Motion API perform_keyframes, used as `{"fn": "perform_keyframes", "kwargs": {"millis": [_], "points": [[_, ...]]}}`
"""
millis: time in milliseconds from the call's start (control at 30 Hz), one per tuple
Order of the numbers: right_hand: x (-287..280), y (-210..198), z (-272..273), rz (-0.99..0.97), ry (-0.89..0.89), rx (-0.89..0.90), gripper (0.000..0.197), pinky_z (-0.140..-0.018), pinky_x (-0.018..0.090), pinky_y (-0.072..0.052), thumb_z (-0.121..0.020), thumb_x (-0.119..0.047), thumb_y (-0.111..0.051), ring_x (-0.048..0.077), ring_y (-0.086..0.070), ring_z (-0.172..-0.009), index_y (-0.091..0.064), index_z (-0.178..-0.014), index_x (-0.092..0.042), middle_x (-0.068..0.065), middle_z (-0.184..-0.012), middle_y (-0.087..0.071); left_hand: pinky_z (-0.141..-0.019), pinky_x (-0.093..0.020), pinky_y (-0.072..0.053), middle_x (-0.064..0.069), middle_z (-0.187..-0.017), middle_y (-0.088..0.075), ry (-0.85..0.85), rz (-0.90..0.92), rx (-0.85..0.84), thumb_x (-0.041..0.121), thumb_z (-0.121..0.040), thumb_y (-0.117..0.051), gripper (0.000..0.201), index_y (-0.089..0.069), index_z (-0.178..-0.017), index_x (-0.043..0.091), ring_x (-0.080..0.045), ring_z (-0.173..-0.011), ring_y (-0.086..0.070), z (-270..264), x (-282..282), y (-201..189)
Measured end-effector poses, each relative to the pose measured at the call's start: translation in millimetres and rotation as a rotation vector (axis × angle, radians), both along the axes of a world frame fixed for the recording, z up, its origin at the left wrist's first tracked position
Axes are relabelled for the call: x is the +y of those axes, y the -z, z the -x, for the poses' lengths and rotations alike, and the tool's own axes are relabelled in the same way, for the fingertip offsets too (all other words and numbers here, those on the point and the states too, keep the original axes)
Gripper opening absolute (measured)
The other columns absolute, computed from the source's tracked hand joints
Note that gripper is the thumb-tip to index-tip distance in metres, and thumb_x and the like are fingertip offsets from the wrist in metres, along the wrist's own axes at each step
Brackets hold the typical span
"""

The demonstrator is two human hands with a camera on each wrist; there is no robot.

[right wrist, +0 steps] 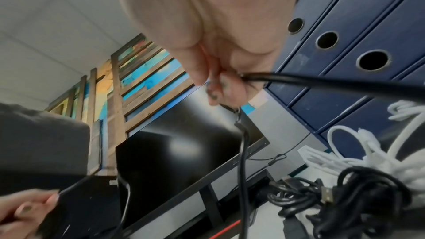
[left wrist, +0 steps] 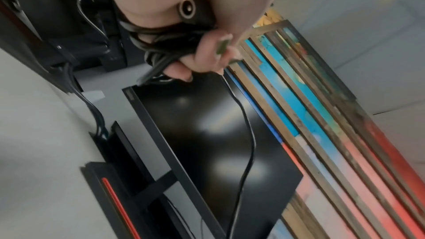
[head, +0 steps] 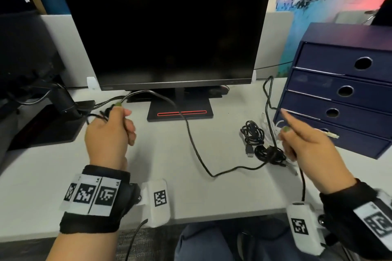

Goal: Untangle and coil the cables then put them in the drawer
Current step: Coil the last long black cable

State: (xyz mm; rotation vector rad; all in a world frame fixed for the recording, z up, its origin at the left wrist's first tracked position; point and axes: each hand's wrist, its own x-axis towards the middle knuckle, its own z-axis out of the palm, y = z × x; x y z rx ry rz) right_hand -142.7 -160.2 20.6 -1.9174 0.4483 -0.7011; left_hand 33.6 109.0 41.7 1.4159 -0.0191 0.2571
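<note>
Black cable: one long strand runs slack across the desk between the two hands, its length lying left to right with a sag toward the person.
Left hand: fist curled round several gathered loops of that cable, with a round plug end showing in the palm in the left wrist view.
Right hand: thumb and curled fingers pinch the strand's far part, index finger stretched out.
Tangle: more black and white cables lie knotted on the desk just beside the right hand, the nearer one.
Drawer unit: blue, all drawers look closed, just beyond the right hand.
Next, I'd guess: feed slack leftward into the loops.
</note>
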Motion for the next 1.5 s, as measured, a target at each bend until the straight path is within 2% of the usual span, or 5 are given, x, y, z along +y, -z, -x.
{"fn": "perform_keyframes", "kwargs": {"millis": [333,533,867,1233,1500], "points": [[50,-12,-15,0.131,-0.365,0.102,0.067,-0.107,0.019,-0.031,-0.080,-0.061,-0.052,-0.008,-0.044,-0.125,-0.024,-0.141,-0.052,-0.027,-0.133,-0.051,-0.053,-0.028,-0.032,0.003,-0.047,-0.029,0.573,-0.004,0.028,0.027,-0.098,-0.047,0.028,-0.054,-0.074,0.014,-0.013,-0.037,-0.026,46,-35,-20],[71,-25,-20,-0.378,-0.631,-0.048,0.032,-0.055,0.033,-0.053,-0.096,-0.008,-0.045,0.018,-0.052,-0.045,-0.060,-0.121,-0.020,0.003,-0.062,-0.053,-0.058,-0.027,-0.041,0.004,-0.048,-0.033,0.646,0.101,0.073,0.030,-0.099,-0.044,0.032,-0.065,-0.094,0.007,-0.011,-0.036,-0.027,57,-41,-19],[79,-27,-51,-0.284,-0.348,-0.026,0.023,-0.042,0.030,-0.044,-0.103,-0.021,-0.036,0.020,-0.042,-0.043,-0.056,-0.112,-0.015,0.004,-0.056,-0.051,-0.052,-0.024,-0.041,-0.008,-0.058,-0.061,1.159,0.254,-0.091,0.024,-0.086,-0.050,0.034,-0.071,-0.103,0.004,-0.009,-0.033,-0.047,72,-46,-17],[120,8,-30,0.101,-0.683,0.447,0.034,-0.064,0.022,-0.048,-0.101,-0.040,-0.038,0.011,-0.059,-0.067,-0.040,-0.134,-0.031,0.000,-0.089,-0.064,-0.099,-0.031,-0.048,-0.011,-0.128,-0.062,1.031,0.557,-0.118,0.006,-0.089,-0.038,0.042,-0.060,-0.125,0.008,-0.024,-0.120,-0.058,64,-47,-13],[103,-26,-18,0.556,-0.593,0.322,0.013,-0.062,0.010,-0.037,-0.091,-0.032,-0.059,-0.007,-0.049,-0.062,-0.067,-0.099,-0.025,-0.015,-0.060,-0.049,-0.093,-0.009,-0.041,0.013,-0.118,-0.067,0.814,-0.268,-0.355,0.016,-0.098,-0.048,0.034,-0.052,-0.128,0.032,0.000,-0.113,-0.059,57,-50,3]]}}
